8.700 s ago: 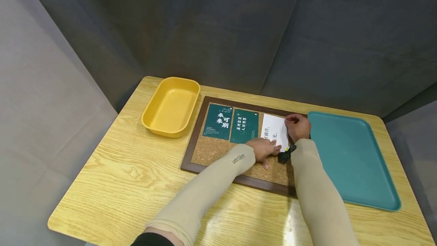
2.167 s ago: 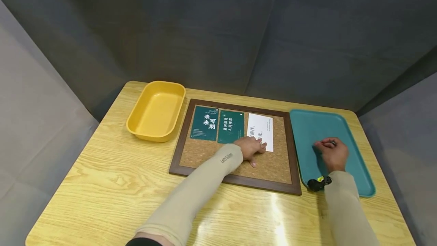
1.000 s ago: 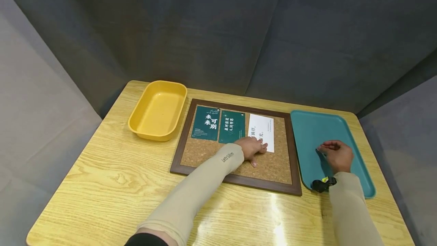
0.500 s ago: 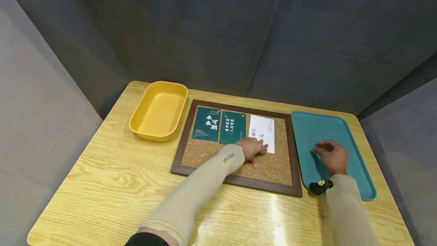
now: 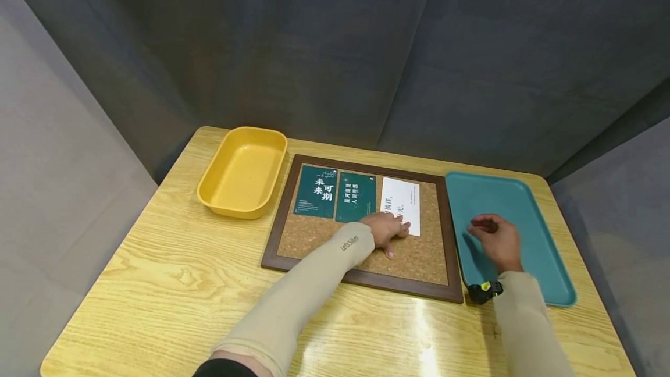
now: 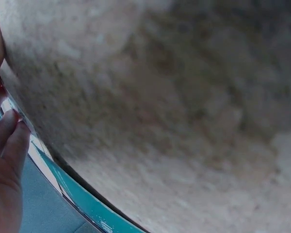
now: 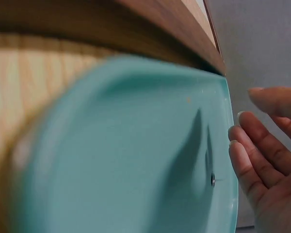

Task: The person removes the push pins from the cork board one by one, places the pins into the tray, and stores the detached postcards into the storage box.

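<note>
Over the teal tray [image 5: 502,191], the right hand [image 5: 499,243] has edged nearer the cork board [image 5: 419,263], apparently bringing work there; whether its bent fingers pinch anything I cannot tell. The left hand [image 5: 384,228], fingers extended, steadies the white card [image 5: 402,194] on it. Only the right wrist view shows a small dark pin [image 7: 213,179] on the tray.

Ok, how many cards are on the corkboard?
3: a green card leftmost, a second green card beside it, and a white card rightmost, partly under the left hand.
</note>
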